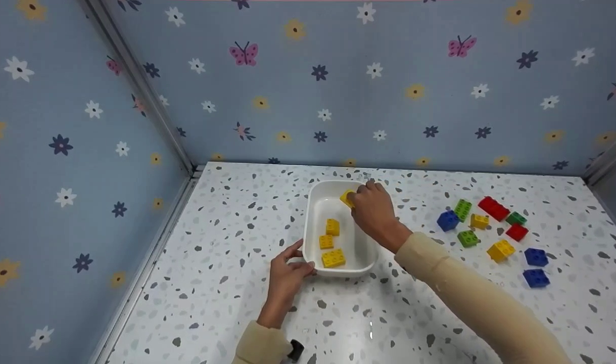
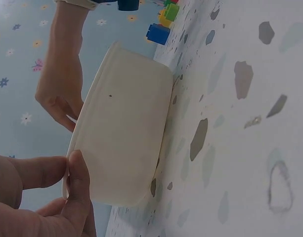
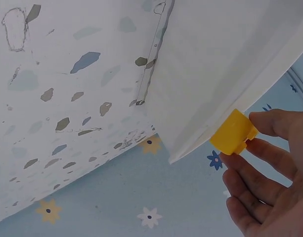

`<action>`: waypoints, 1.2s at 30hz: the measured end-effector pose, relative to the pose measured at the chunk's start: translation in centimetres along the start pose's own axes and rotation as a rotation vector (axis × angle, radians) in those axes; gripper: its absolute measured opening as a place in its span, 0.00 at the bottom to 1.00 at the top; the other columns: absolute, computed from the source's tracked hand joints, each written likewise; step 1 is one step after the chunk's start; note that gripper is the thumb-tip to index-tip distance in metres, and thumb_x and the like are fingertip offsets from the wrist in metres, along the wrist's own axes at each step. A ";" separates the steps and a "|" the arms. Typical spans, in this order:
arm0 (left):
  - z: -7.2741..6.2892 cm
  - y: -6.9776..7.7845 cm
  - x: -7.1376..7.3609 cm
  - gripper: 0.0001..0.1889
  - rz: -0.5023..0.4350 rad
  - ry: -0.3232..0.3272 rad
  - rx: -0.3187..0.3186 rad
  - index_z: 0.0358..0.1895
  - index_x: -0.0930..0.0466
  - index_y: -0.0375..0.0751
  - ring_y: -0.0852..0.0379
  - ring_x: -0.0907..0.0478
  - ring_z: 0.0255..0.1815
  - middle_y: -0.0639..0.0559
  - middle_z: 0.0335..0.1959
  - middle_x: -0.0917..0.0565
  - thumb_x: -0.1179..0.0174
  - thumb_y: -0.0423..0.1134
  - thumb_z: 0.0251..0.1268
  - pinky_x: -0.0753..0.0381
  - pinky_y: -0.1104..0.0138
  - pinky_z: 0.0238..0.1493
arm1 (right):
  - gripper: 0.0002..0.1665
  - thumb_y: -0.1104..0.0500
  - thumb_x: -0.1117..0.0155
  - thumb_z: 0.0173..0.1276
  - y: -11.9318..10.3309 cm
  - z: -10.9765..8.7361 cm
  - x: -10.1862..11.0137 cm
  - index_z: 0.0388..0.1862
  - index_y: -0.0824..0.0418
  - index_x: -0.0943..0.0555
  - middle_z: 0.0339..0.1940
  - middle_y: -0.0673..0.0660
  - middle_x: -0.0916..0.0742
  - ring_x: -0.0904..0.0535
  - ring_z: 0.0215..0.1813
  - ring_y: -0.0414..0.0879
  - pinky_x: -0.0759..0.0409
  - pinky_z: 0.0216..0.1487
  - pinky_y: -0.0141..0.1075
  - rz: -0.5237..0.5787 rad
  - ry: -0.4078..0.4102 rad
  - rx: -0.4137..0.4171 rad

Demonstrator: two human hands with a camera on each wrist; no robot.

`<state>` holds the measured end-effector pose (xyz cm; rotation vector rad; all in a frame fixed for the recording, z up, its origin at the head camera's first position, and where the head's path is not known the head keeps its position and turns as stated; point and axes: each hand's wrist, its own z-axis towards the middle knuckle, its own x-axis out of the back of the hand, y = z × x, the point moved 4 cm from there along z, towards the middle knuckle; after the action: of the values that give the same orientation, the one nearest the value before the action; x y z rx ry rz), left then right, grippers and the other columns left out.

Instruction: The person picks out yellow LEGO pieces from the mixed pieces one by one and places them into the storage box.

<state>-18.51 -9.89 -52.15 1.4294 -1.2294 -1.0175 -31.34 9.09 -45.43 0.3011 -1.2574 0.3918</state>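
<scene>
Head view: a white tray (image 1: 358, 247) is seen at the centre of the frame on a speckled tabletop (image 1: 227, 217). Its lower-left corner is gripped by the left hand (image 1: 287, 275), the rim pinched between thumb and fingers; in the left wrist view the tray's inside is hidden by its wall. A yellow brick (image 1: 346, 198) is held over the upper part of the tray by the right hand (image 1: 376, 210), thumb and fingers closed on it; it is partly covered by that hand in the head view but shown more fully in the right wrist view, where the tray is cut off by the frame. Whether brick and tray are touching cannot be told. Three more yellow bricks (image 1: 332, 227) are seen inside, toward the lower left. Ten loose bricks (image 1: 501, 250) are scattered at frame right. The right sleeve (image 1: 469, 288) is cut off at lower right; a dark object (image 1: 295, 350) beside the left sleeve (image 1: 262, 344) cannot be identified
</scene>
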 end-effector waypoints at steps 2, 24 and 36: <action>0.0 0.0 0.0 0.34 0.003 0.003 0.006 0.75 0.29 0.29 0.54 0.13 0.40 0.32 0.57 0.23 0.35 0.20 0.64 0.08 0.63 0.44 | 0.14 0.63 0.28 0.72 -0.1 0.1 -0.2 0.54 0.63 0.09 0.46 0.64 0.09 0.15 0.53 0.60 0.20 0.72 0.52 -0.013 -0.022 -0.004; 0.0 0.0 -0.1 0.34 -0.020 -0.010 -0.006 0.75 0.30 0.27 0.49 0.13 0.42 0.30 0.56 0.25 0.37 0.18 0.64 0.08 0.63 0.43 | 0.15 0.60 0.31 0.75 -0.9 1.5 -1.7 0.57 0.63 0.11 0.47 0.62 0.10 0.17 0.53 0.57 0.20 0.70 0.50 -0.060 -0.195 -0.028; 0.1 0.0 -0.1 0.34 -0.016 -0.010 -0.013 0.75 0.30 0.26 0.48 0.12 0.42 0.32 0.55 0.24 0.36 0.18 0.63 0.08 0.63 0.43 | 0.15 0.59 0.30 0.75 -0.6 2.2 -2.5 0.56 0.64 0.12 0.49 0.62 0.10 0.17 0.56 0.57 0.22 0.73 0.52 -0.079 -0.247 -0.045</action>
<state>-18.61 -9.85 -52.19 1.4281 -1.2186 -1.0429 -33.61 7.28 -47.23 0.3681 -1.4890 0.2637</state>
